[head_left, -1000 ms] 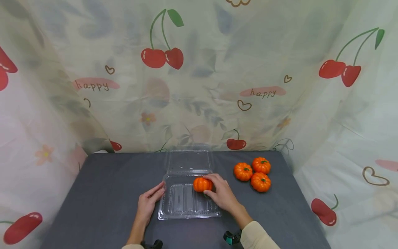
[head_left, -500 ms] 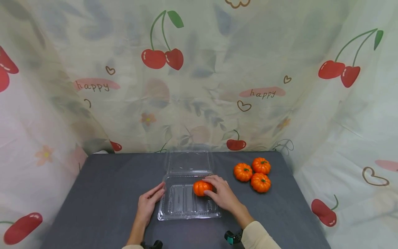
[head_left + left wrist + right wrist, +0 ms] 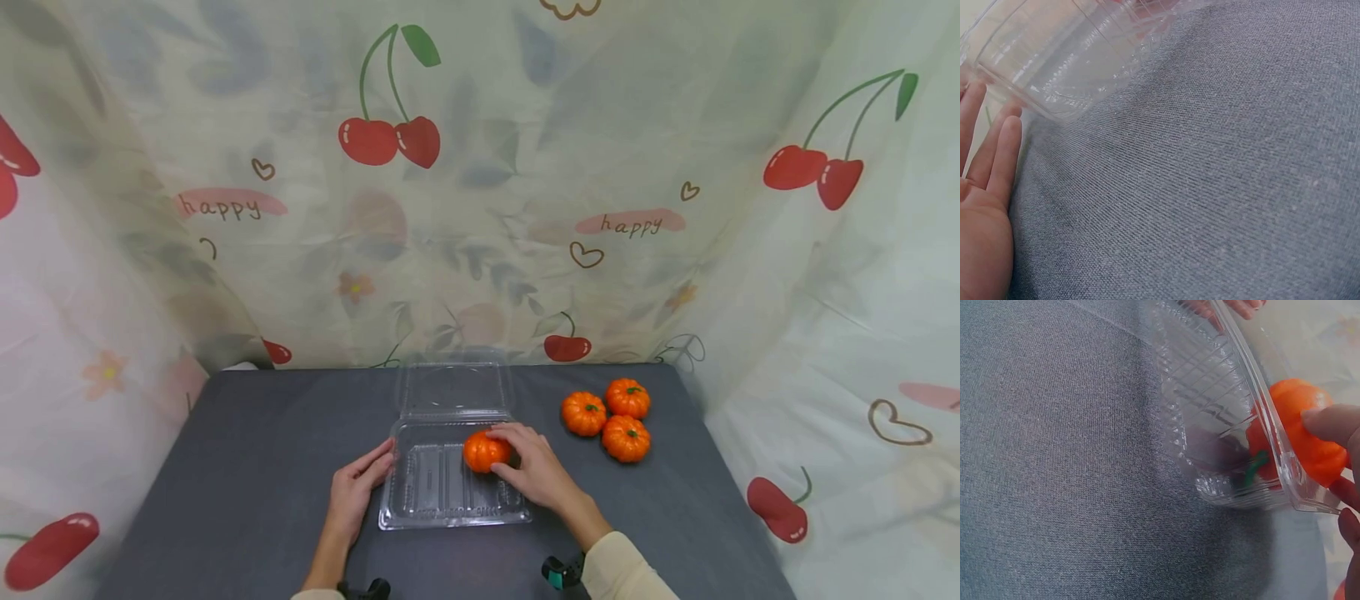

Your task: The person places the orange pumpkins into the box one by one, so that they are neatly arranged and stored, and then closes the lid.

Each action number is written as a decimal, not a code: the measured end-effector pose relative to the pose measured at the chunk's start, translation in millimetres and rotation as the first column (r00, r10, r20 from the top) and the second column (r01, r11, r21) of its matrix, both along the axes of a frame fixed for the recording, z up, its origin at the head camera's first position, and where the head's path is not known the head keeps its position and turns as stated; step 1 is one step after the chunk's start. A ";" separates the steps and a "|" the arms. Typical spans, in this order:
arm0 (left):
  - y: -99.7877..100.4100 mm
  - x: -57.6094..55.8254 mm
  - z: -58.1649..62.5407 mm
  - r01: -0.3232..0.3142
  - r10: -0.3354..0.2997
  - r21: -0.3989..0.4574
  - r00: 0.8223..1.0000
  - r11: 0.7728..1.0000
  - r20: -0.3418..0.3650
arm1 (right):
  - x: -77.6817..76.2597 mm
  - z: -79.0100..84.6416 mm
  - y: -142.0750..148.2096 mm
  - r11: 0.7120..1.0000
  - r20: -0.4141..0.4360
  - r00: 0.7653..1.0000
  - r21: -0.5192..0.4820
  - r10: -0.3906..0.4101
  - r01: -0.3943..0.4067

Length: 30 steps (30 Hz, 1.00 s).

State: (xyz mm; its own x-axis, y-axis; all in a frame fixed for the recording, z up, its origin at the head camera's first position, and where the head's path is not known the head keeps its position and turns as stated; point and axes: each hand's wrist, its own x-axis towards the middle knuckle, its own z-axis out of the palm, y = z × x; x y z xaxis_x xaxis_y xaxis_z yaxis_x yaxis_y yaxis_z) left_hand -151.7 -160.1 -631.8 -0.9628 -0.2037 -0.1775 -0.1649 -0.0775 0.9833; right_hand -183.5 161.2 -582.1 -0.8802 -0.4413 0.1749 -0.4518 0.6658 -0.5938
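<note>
A small orange pumpkin (image 3: 485,452) with a green stem is in my right hand (image 3: 538,472), pinched between thumb and fingers. It sits at the right side of an open clear plastic clamshell container (image 3: 420,512), partly below the rim. Through the container's wall, the right wrist view shows the pumpkin (image 3: 1297,425) with its stem turned to one side. My left hand (image 3: 354,492) touches the container's left edge. In the left wrist view, the fingers of that hand (image 3: 985,206) are straight along the plastic; its thumb is hidden there.
Several items stand about: three more orange pumpkins (image 3: 626,439) are grouped to the right of the container. The container's lid (image 3: 456,390) lies folded back behind it. A dark grey cloth (image 3: 255,467) covers the table, and printed curtains (image 3: 480,208) enclose its back and sides.
The pumpkin has come slightly lower in the head view and turned a little within my right hand's grip. My left hand and the container have hardly moved.
</note>
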 end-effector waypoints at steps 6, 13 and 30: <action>-0.3 0.3 0.0 0.000 0.000 0.005 1.000 1.000 0.011 | 0.4 2.8 0.1 0.999 -0.007 0.999 0.007 0.032 -0.032; -0.9 0.5 -1.6 0.004 -0.004 -0.009 1.000 1.000 0.003 | -0.1 -0.3 0.1 0.999 -0.014 1.000 0.033 0.026 -0.025; -1.3 -1.6 -3.1 -0.008 0.008 0.018 1.000 1.000 0.010 | 1.7 4.5 0.5 0.998 -0.022 0.999 0.063 0.029 -0.027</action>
State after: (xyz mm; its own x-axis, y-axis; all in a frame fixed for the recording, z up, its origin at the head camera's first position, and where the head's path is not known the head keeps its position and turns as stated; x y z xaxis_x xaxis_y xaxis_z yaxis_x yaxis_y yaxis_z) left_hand -153.3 -161.4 -634.9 -0.9592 -0.2085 -0.1907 -0.1739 -0.0963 0.9800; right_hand -181.8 161.7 -577.6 -0.8634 -0.4765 0.1659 -0.4838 0.6884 -0.5404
